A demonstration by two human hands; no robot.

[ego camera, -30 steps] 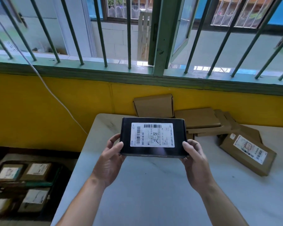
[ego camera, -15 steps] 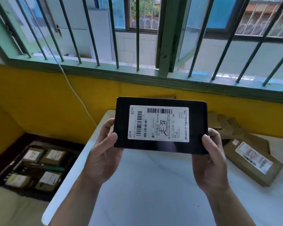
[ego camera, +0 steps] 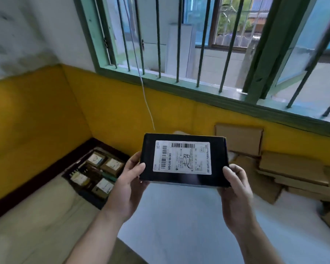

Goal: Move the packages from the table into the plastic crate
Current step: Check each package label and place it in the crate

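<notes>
The black package (ego camera: 183, 161) is held above the bench (ego camera: 179, 216). The left hand (ego camera: 129, 180) and right hand (ego camera: 234, 183) each grip one short end, thumbs on top. Carry it level to the plastic crate (ego camera: 80, 191) on the floor at left. Lower it onto the packages inside — do not drop it.

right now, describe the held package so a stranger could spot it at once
Below the barred window, above the table, the left hand and right hand hold one box. It is black with a white barcode label; the boxes piled behind it are brown cardboard.
</notes>
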